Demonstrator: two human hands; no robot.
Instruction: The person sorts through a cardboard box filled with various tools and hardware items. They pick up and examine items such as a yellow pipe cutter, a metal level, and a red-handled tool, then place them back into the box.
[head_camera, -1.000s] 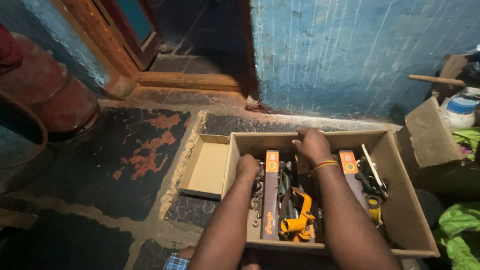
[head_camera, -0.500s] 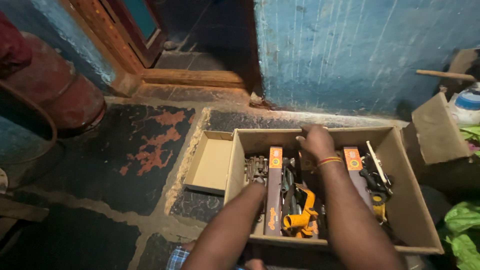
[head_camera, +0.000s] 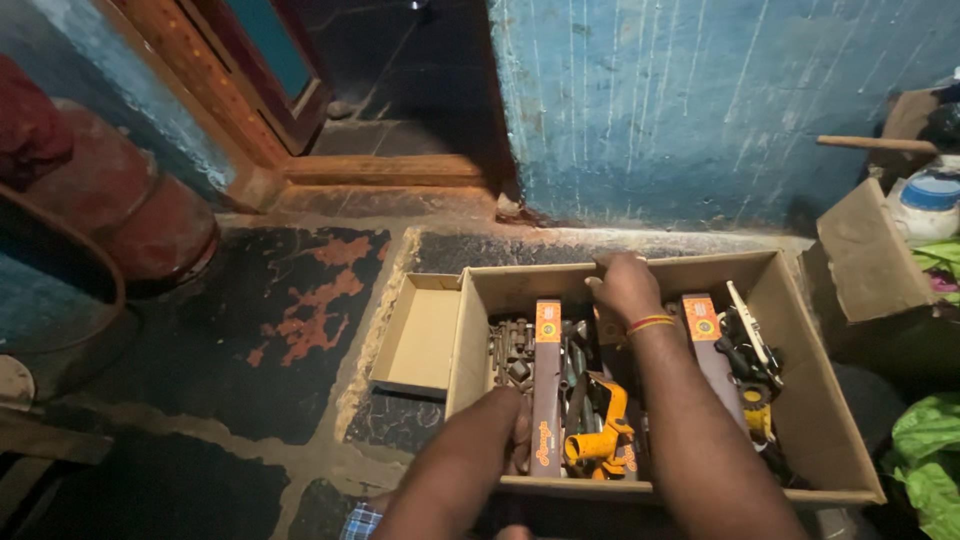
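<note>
The far wall of the cardboard box is gripped by the right hand, while the left hand is laid at its near edge, grip unclear. The box is judged to be steadied; a matching near-side hold is needed next.

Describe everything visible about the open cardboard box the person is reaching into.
The cardboard box is plain brown and shallow, and sits on the dark, worn floor before a blue wall. Its flaps are open; one lies flat to the left. Inside are long brown-and-orange packages, metal bolts and fittings, and a yellow tool. The right hand rests at its far wall and the left hand reaches in near the front edge.
</note>
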